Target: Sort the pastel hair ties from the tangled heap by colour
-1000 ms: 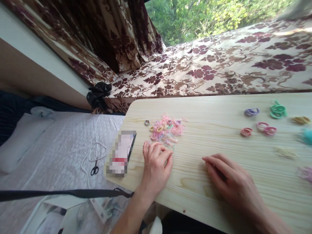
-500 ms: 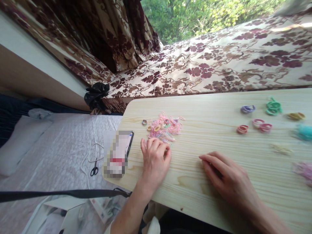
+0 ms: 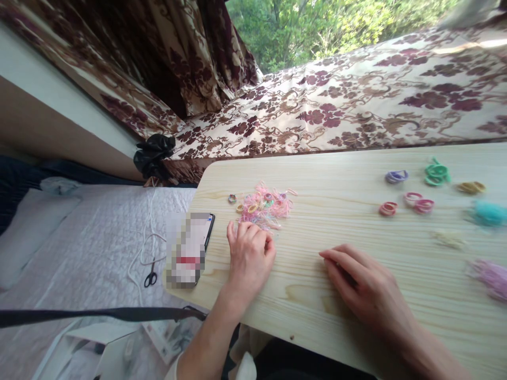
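Observation:
My left hand (image 3: 250,250) rests on the pale wooden table, fingers bent downward and somewhat apart. Its fingertips are at the near edge of a tangled pile of small pink rubber bands (image 3: 273,203), mixed with a few rings of other colours. One small dark multicoloured ring (image 3: 232,198) lies just left of the pile. To the right, my right hand (image 3: 362,285) lies on its side on the table, thumb and forefinger closed together at the tips. Nothing shows between them.
Sorted hair ties lie at the right: purple (image 3: 396,176), green (image 3: 437,173), mustard (image 3: 471,187), red (image 3: 388,208) and pink (image 3: 420,203). Turquoise (image 3: 489,212), cream (image 3: 449,239) and lilac (image 3: 491,277) heaps are nearby. A phone (image 3: 190,250) sits at the left table edge; scissors (image 3: 150,278) lie on the bed.
The whole view has shifted slightly, moving everything a little to the left. Both hands keep nearly the same pose and place on the table.

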Available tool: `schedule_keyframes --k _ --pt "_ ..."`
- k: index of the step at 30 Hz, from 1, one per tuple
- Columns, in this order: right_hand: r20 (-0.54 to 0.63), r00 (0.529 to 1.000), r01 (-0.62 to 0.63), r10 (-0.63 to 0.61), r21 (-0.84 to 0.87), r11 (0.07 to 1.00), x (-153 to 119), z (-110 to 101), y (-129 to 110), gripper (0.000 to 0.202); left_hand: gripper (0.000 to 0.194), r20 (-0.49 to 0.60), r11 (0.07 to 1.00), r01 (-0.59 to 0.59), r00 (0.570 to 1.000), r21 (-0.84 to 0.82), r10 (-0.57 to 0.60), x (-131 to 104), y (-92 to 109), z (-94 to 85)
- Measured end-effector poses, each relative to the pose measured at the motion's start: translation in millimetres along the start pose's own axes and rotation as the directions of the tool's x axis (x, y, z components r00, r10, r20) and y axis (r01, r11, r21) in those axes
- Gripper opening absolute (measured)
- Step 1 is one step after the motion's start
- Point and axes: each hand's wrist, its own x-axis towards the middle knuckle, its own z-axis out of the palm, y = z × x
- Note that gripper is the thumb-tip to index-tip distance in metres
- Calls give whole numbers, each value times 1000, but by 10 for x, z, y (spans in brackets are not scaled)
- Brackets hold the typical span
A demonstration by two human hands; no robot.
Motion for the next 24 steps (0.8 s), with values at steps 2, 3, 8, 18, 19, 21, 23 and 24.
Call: schedule_keyframes --k 2,3,8,18,19,21,23,24 --pt "-1 1000 -4 4 2 1000 2 1 -3 14 19 9 1000 -22 1000 2 22 0 19 5" --pt "1 1000 -4 4 5 1000 3 -1 -7 14 19 14 999 -35 999 -8 35 -4 35 9" --pt "5 1000 -15 14 19 1000 12 -18 -34 15 18 24 986 -106 994 -127 110 -58 151 30" --pt "4 998 -55 55 97 994 32 -56 -71 15 17 -19 913 -181 982 -366 188 -109 320 44" --pt "9 998 -59 59 104 993 33 -61 -74 15 17 -28 911 -190 981 -366 194 -113 330 43" --pt "11 998 -63 62 116 991 34 -68 -79 15 18 -50 911 -219 975 -351 215 -123 347 37" --pt "9 998 -65 64 125 990 34 -70 -81 15 19 -73 908 -251 968 -334 241 -133 360 23" --pt "4 998 -63 63 129 990 33 -69 -81 15 19 -83 906 -265 964 -330 252 -137 365 14"
